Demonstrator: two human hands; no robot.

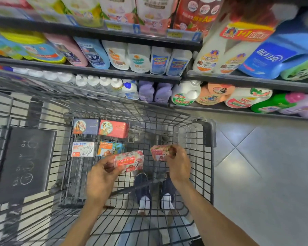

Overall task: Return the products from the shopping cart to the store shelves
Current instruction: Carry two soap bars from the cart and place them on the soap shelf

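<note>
Inside the wire shopping cart my left hand grips a pink Goat Soap box by its left end. My right hand grips a second pink soap box, held a little higher and to the right. Several more soap boxes lie on the cart floor: a white Goat Soap box, an orange and blue one, a dark blue box and a red box.
Store shelves stand just beyond the cart, packed with detergent and cleaner bottles on three levels. A dark child-seat flap fills the cart's left side. Grey floor tiles lie to the right. My shoes show through the cart bottom.
</note>
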